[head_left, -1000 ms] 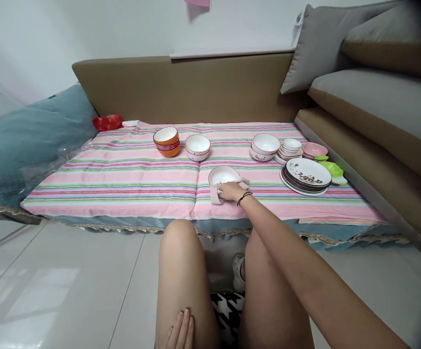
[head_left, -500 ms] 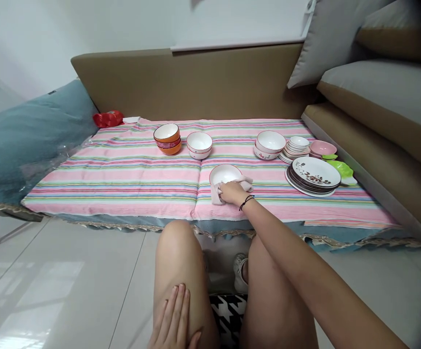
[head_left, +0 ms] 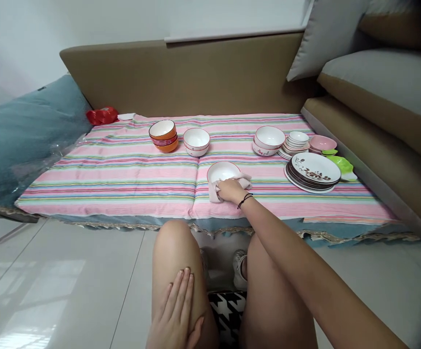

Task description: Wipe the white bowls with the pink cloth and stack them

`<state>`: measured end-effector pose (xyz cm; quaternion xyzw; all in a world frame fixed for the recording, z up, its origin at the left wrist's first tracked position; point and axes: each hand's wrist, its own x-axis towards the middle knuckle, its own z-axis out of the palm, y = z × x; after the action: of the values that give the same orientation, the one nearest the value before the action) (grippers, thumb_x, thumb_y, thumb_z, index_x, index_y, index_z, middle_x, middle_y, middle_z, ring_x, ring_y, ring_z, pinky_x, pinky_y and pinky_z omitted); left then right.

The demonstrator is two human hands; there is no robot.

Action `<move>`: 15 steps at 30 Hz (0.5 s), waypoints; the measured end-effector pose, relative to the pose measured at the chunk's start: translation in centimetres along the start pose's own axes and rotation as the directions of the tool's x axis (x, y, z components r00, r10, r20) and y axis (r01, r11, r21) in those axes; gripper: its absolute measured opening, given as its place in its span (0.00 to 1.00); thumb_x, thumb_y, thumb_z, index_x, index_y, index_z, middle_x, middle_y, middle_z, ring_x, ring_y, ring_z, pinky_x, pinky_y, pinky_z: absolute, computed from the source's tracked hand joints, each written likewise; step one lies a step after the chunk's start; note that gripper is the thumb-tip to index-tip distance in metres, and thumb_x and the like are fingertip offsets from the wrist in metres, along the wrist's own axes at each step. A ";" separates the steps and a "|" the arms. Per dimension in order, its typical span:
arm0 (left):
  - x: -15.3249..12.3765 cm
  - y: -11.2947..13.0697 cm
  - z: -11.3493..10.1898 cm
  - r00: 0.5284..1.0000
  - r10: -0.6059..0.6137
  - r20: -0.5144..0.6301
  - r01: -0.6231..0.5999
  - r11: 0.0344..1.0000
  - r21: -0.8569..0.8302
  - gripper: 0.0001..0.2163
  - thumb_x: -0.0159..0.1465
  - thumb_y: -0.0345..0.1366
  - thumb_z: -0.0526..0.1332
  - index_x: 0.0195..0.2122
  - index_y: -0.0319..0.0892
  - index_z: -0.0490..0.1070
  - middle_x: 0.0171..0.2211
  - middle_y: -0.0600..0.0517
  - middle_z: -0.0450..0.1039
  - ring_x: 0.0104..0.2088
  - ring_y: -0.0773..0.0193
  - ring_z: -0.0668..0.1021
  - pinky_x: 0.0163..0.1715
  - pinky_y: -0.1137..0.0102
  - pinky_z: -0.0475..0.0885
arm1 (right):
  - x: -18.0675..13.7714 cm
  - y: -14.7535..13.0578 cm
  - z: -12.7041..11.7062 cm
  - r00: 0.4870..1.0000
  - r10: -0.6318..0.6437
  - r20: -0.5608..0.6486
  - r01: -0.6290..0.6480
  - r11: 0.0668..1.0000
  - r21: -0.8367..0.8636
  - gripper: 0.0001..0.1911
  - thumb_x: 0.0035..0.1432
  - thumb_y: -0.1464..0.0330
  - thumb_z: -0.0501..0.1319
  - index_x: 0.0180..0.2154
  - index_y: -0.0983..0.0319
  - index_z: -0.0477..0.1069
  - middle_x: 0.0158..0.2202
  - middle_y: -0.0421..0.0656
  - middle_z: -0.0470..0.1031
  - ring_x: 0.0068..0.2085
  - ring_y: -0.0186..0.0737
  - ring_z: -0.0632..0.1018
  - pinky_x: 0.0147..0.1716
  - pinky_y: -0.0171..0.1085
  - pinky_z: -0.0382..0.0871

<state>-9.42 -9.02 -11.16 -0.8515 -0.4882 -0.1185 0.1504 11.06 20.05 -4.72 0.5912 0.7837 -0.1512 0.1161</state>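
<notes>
My right hand (head_left: 231, 189) rests on a pale pink cloth (head_left: 213, 194) that lies against the near side of a white bowl (head_left: 222, 171) on the striped pink cover (head_left: 130, 174); its fingers curl over the cloth. My left hand (head_left: 176, 317) lies flat on my left thigh, fingers stretched out, holding nothing.
Orange stacked bowls (head_left: 163, 135) and a white bowl stack (head_left: 196, 141) stand at the back. To the right are another bowl stack (head_left: 268, 140), small dishes (head_left: 297, 141), a pink bowl (head_left: 323, 143), patterned plates (head_left: 314, 172) and a green dish (head_left: 340, 166). A red bag (head_left: 102, 116) lies far left.
My left hand has slid further up my thigh into view. The right hand stays on the cloth by the bowl. The view tilted down a little.
</notes>
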 end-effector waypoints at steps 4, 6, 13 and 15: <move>2.3 -1.5 -0.7 0.970 0.228 0.088 -0.221 0.972 -0.077 0.24 0.65 0.38 0.56 0.62 0.38 0.64 0.62 0.46 0.67 0.67 0.54 0.58 0.69 0.60 0.39 | 0.4 0.1 0.2 1.000 0.007 -0.004 -0.007 1.000 -0.007 0.18 0.58 0.71 0.56 0.49 0.65 0.74 0.46 0.54 0.79 0.48 0.51 0.78 0.45 0.42 0.65; 3.7 -2.1 -0.8 0.919 0.371 0.133 -0.346 0.921 -0.180 0.19 0.67 0.41 0.54 0.56 0.41 0.70 0.57 0.49 0.72 0.63 0.54 0.65 0.68 0.60 0.42 | 0.6 0.1 0.2 1.000 0.002 -0.003 -0.002 1.000 -0.013 0.18 0.57 0.71 0.56 0.49 0.66 0.74 0.46 0.55 0.79 0.48 0.52 0.78 0.45 0.42 0.65; 11.1 -2.2 -0.1 0.687 0.534 0.493 -0.329 0.833 -0.444 0.11 0.66 0.36 0.55 0.41 0.39 0.75 0.33 0.47 0.78 0.36 0.58 0.79 0.43 0.65 0.72 | 0.8 0.3 0.3 0.999 -0.042 -0.008 0.042 0.999 -0.024 0.16 0.60 0.71 0.55 0.46 0.65 0.76 0.48 0.55 0.78 0.49 0.51 0.78 0.44 0.40 0.66; 14.6 -2.1 0.1 0.690 0.459 0.559 -0.185 0.859 -0.478 0.08 0.63 0.37 0.60 0.39 0.40 0.76 0.33 0.47 0.78 0.33 0.57 0.79 0.35 0.67 0.73 | 0.9 0.5 0.4 0.999 -0.050 -0.014 0.049 0.998 -0.029 0.17 0.58 0.70 0.57 0.47 0.65 0.76 0.48 0.56 0.78 0.49 0.51 0.78 0.45 0.40 0.66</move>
<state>-3.95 3.63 -5.87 -0.9233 -0.3153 0.1232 -0.1815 11.26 20.79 -5.48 0.5710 0.8010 -0.1384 0.1148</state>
